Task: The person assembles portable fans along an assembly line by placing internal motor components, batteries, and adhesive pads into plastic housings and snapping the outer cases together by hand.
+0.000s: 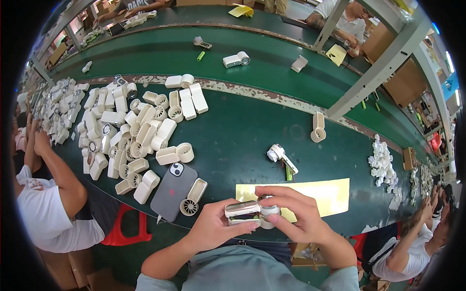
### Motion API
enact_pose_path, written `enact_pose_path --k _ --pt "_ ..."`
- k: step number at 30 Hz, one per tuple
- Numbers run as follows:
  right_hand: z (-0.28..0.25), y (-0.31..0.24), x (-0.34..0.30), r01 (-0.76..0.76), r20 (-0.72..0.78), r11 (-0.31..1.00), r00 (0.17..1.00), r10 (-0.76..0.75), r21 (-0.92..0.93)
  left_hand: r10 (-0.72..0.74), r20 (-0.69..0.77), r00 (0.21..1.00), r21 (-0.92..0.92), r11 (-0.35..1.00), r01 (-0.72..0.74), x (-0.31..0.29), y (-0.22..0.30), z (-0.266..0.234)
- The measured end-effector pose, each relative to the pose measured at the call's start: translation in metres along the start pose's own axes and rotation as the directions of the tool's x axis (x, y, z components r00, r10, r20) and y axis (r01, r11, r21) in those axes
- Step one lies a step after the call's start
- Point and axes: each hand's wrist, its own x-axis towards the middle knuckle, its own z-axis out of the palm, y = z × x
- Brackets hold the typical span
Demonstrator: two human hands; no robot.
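Observation:
Between my two hands is a cream handheld fan [241, 208] with a shiny silvery strip on its handle and a round head. Its two casing halves look slightly parted along the handle. My left hand [211, 224] is closed around the handle end. The fingers and thumb of my right hand [303, 218] grip the round head from above and below. Beneath and behind them lies a yellow sheet [335, 196]. Just beyond the sheet rests an opened fan part [284, 157] with a white impeller, and a green battery [289, 173] beside it.
Left of my hands lie a grey phone [170, 194] and a casing half [196, 190]. A large heap of cream casings [141, 128] covers the table's left side. White impellers [381, 162] are piled at right. Behind a raised ledge runs a green belt [174, 53]. Co-workers sit on both sides.

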Motion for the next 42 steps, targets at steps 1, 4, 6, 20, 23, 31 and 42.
enact_pose_path --k 1,4,6,20,23,31,42 --pt "0.0 0.001 0.0 -0.004 0.0 1.0 1.0 0.004 0.0 0.013 0.019 1.0 0.047 0.999 -0.014 0.0 0.0 0.0" --pt "0.0 0.005 0.001 -0.034 -0.044 0.999 0.998 0.035 0.04 0.05 -0.049 0.998 -0.082 0.995 -0.054 0.005 -0.008 0.004" --pt "0.0 0.004 0.001 -0.039 -0.052 0.999 0.998 0.04 0.021 0.057 -0.056 0.997 -0.109 0.992 -0.063 0.007 -0.008 0.009" --pt "0.004 0.006 0.002 -0.02 -0.078 0.996 0.997 0.013 -0.091 0.13 -0.287 0.949 -0.146 0.973 -0.178 0.019 -0.016 0.023" --pt "0.002 0.006 0.002 -0.01 -0.085 0.997 0.996 0.003 -0.08 0.136 -0.203 0.97 -0.193 0.965 -0.176 0.015 -0.01 0.023" --pt "-0.018 0.012 -0.003 0.028 0.017 0.999 0.999 -0.027 -0.043 0.135 -0.025 0.991 -0.047 0.99 -0.136 0.008 -0.014 0.007" --pt "-0.001 0.018 -0.013 0.139 -0.05 0.99 0.989 -0.139 -0.007 0.225 -0.065 0.972 0.061 0.973 -0.221 0.002 -0.015 0.003"
